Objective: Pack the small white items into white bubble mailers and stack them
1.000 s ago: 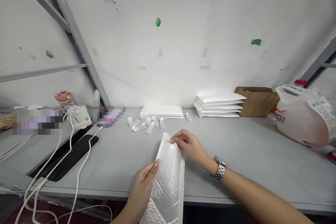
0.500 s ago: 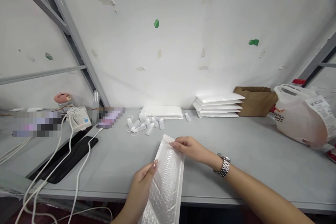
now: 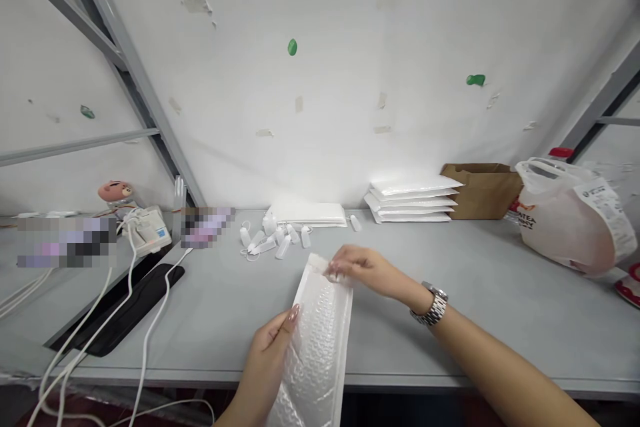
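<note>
A white bubble mailer (image 3: 320, 340) lies tilted over the front edge of the grey table, its flap end pointing away from me. My left hand (image 3: 273, 347) grips its left edge, thumb on top. At the flap end, my right hand (image 3: 357, 268), with a metal watch on the wrist, has its fingers pinched together at the top right corner; they are slightly blurred, and whether they hold the flap's edge is too small to tell. Several small translucent bottles (image 3: 283, 247) lie beyond the mailer, in front of a flat white stack (image 3: 315, 214).
Padded mailers (image 3: 415, 200) are stacked by the wall, beside a brown paper bag (image 3: 480, 193). A plastic bag (image 3: 565, 227) stands at the right. On the left are white cables (image 3: 163, 307), a black object (image 3: 135, 313), a power strip (image 3: 150, 230) and a pink bear figure (image 3: 116, 191).
My right hand has lifted slightly and shifted a little at the mailer's flap end, its fingers now curled closer. My left hand keeps its hold. The camera view has shifted slightly.
</note>
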A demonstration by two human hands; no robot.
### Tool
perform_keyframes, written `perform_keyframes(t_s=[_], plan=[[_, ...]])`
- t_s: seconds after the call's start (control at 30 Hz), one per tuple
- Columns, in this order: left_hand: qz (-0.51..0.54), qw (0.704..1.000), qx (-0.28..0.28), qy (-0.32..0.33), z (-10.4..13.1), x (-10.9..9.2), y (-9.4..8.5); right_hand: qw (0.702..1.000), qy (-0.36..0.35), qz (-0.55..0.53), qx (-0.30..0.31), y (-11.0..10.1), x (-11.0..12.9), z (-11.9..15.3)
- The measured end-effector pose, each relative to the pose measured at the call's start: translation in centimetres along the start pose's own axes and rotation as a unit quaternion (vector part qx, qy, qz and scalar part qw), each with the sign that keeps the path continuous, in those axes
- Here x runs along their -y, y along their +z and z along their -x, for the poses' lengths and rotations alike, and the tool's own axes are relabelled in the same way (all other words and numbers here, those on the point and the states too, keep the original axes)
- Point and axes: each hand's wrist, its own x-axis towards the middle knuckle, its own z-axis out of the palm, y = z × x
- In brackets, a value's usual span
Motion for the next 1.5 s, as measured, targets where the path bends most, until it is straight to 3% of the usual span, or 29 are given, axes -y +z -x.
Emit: perform_keyframes(t_s=[0.07,0.1,0.13,0.2,0.27,0.33,0.47,0.6,0.73,0.83,0.97,1.03,1.13,1.23,1.37,1.5], plan=[[0.011,1.0,-0.008,-0.002,0.0,0.1,0.0,0.993,0.031,0.008,-0.116,-0.7,-0.1,-0.2],[0.017,1.0,-0.007,-0.007,0.0,0.0,0.0,0.989,0.06,0.007,-0.136,-0.9,-0.3,-0.3],[0.022,1.0,-0.003,-0.014,0.1,0.0,0.0,0.988,0.093,-0.001,-0.127,-1.1,-0.5,-0.4],[0.035,0.999,0.005,-0.027,0.2,-0.2,0.1,0.988,0.142,-0.032,-0.05,-1.1,-1.0,-0.4],[0.045,0.999,0.0,-0.031,0.4,-0.4,0.2,0.987,0.15,-0.057,0.015,-0.6,-1.2,-0.3],[0.043,0.999,-0.018,-0.027,0.4,-0.5,0.2,0.992,0.117,-0.051,-0.003,0.1,-1.1,-0.2],[0.043,0.998,-0.035,-0.024,0.4,-0.5,0.1,0.993,0.03,0.0,-0.111,1.4,0.3,0.3],[0.063,0.997,-0.026,-0.025,0.5,-0.7,0.3,0.993,0.064,-0.032,-0.092,1.9,0.9,0.4],[0.057,0.998,-0.014,-0.03,0.6,-0.7,0.5,0.991,0.094,-0.026,-0.092,2.6,-0.2,0.2],[0.067,0.997,-0.009,-0.031,0.5,-0.6,0.4,0.991,0.02,0.068,-0.118,3.6,-0.9,0.5],[0.084,0.996,-0.014,-0.028,0.3,-0.4,0.2,0.964,-0.126,0.209,-0.105,5.0,-1.1,1.1],[0.082,0.996,-0.017,-0.023,0.3,-0.4,0.1,0.958,-0.143,0.222,-0.111,5.3,-1.1,1.3],[0.059,0.998,-0.015,-0.008,0.4,-0.4,0.3,0.977,-0.09,0.147,-0.128,4.9,-0.7,1.1],[0.044,0.999,-0.019,-0.001,0.6,-0.6,0.4,0.995,0.005,-0.015,-0.098,4.1,-0.2,0.8],[0.05,0.998,-0.04,-0.003,0.9,-0.9,0.3,0.971,0.108,-0.199,-0.075,4.2,-0.1,0.5],[0.044,0.998,-0.049,-0.003,0.7,-0.8,-0.1,0.948,0.189,-0.246,-0.068,4.7,-0.6,0.8]])
